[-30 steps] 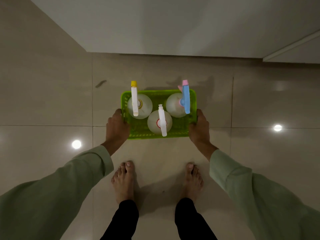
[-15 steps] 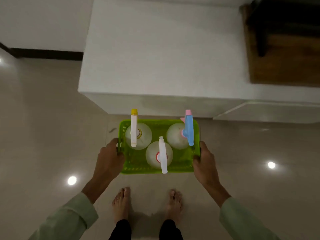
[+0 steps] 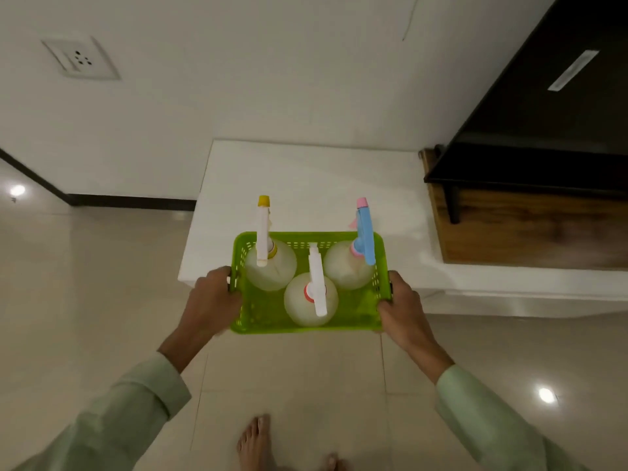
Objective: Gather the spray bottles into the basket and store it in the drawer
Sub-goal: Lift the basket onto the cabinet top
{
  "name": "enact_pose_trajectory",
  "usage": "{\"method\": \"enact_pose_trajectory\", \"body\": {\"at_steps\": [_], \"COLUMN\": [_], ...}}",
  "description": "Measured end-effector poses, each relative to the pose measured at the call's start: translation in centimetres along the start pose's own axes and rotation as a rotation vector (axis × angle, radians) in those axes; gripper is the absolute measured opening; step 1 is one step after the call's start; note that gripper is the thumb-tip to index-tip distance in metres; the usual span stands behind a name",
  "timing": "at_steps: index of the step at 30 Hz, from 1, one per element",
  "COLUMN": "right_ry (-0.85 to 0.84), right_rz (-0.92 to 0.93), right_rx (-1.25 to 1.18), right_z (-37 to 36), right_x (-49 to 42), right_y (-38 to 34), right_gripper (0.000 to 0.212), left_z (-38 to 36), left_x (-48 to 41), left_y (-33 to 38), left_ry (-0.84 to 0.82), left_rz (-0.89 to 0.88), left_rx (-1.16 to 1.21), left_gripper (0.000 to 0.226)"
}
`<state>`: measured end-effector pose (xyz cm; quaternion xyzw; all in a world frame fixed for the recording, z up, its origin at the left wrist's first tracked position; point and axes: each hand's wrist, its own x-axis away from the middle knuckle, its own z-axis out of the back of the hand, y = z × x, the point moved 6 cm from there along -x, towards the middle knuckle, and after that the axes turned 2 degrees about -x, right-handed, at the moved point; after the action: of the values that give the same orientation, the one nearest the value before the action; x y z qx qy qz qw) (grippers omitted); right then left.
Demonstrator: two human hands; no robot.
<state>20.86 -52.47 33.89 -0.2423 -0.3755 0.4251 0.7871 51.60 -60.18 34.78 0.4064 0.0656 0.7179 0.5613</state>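
Note:
A bright green plastic basket point(image 3: 265, 321) hangs in the air in front of me, held level above the tiled floor. My left hand point(image 3: 214, 302) grips its left end and my right hand point(image 3: 402, 305) grips its right end. Three clear round spray bottles stand upright inside it: one with a yellow-tipped white sprayer point(image 3: 263, 232) at the back left, one with a blue and pink sprayer point(image 3: 365, 236) at the back right, one with a white sprayer and red collar point(image 3: 316, 283) at the front middle. No drawer opening is visible.
A low white unit point(image 3: 306, 185) stands just beyond the basket against the wall. To its right is a dark brown wooden cabinet point(image 3: 530, 229) with a black top. A wall socket point(image 3: 80, 59) sits upper left. My bare feet point(image 3: 255, 443) are on the glossy floor tiles.
The basket has risen from floor height to well above the floor in both hands. My view has tilted up, bringing the wall, socket and dark cabinet into sight.

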Motion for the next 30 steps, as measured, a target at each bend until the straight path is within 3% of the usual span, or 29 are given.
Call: {"method": "enact_pose_trajectory", "body": {"at_steps": [9, 19, 22, 26, 30], "right_ry": [-0.006, 0.058, 0.071, 0.121, 0.334], "right_rz": [-0.108, -0.177, -0.195, -0.232, -0.06], "right_rx": [0.03, 0.026, -0.009, -0.202, -0.248], "right_z": [-3.1, -5.1, -5.1, -5.0, -6.0], "right_x": [-9.4, -12.3, -12.2, -10.2, -4.4], "right_y": [-3.5, -3.5, -3.5, -2.4, -1.1], "right_gripper": [0.035, 0.034, 0.034, 0.056, 0.059], "left_z": [1.8, 1.5, 1.5, 1.5, -0.9], "left_x": [-10.2, -14.9, -14.7, -11.7, -5.5], "left_y": [1.8, 1.6, 1.5, 0.2, -2.4], "left_ry": [-0.005, -0.025, -0.057, 0.006, 0.102], "left_rz": [0.029, -0.001, 0.006, 0.014, 0.006], "left_rx": [0.031, -0.008, 0.042, 0.021, -0.052], "left_gripper": [0.034, 0.031, 0.04, 0.057, 0.069]}}
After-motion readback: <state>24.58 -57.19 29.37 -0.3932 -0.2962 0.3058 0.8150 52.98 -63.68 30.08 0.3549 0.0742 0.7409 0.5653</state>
